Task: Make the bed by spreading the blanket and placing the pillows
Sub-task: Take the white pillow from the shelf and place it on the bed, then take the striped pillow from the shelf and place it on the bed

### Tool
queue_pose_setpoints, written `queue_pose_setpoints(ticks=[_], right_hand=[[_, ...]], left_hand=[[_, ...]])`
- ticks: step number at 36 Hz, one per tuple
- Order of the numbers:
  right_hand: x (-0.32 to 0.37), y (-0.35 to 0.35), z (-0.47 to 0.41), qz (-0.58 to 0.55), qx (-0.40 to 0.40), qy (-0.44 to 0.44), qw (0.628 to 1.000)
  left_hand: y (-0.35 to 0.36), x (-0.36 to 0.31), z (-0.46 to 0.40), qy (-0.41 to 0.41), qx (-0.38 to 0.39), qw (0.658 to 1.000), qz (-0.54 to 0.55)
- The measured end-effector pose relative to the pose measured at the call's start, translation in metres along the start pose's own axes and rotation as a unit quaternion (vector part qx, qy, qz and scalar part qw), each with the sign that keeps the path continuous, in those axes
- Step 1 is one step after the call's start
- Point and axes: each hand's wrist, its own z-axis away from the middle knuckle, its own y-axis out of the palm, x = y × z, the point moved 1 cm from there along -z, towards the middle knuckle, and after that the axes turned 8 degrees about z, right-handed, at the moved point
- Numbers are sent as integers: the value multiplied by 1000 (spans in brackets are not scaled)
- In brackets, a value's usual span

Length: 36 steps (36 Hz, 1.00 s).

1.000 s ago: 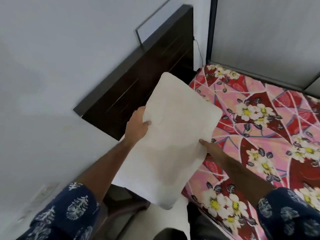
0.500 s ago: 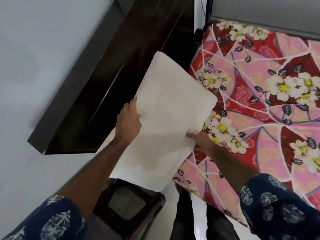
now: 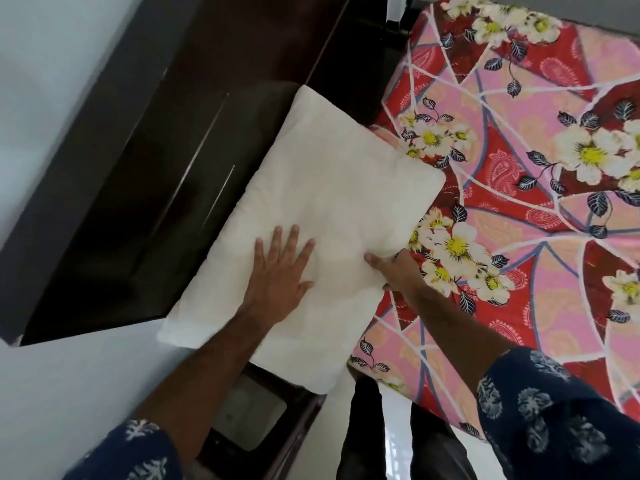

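White rectangular fabric pillow (image 3: pixel 311 209) against dark wooden headboard (image 3: pixel 173 161), near end overhanging floral red-pink blanket (image 3: pixel 519 220), left hand (image 3: pixel 280 275) flat, fingers spread, right hand (image 3: pixel 398 268) pinching pillow's bed-side edge

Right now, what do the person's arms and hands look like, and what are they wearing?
Both forearms are bare, with no watch, ring or glove on the left hand or the right hand. The sleeves end near the elbow: the left sleeve and the right sleeve are dark navy cloth printed with pale leaf-like motifs.
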Motion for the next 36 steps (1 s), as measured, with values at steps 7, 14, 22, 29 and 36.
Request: queue_pose_setpoints(ticks=[7, 14, 22, 29, 36], right_hand=[[5, -18, 25, 90, 38, -13, 995], [8, -61, 97, 372, -39, -104, 921], [-13, -126, 206, 582, -171, -156, 780], [-75, -202, 298, 559, -262, -107, 779], [-177, -275, 407, 489, -356, -20, 796]], left_hand=[[-19, -7, 4, 2, 28, 999, -14], [-64, -38, 12, 72, -10, 997, -21], [-123, -142, 17, 200, -75, 975, -60], [-170, -266, 34, 316, -90, 943, -55], [-196, -416, 90, 412, -122, 901, -54]])
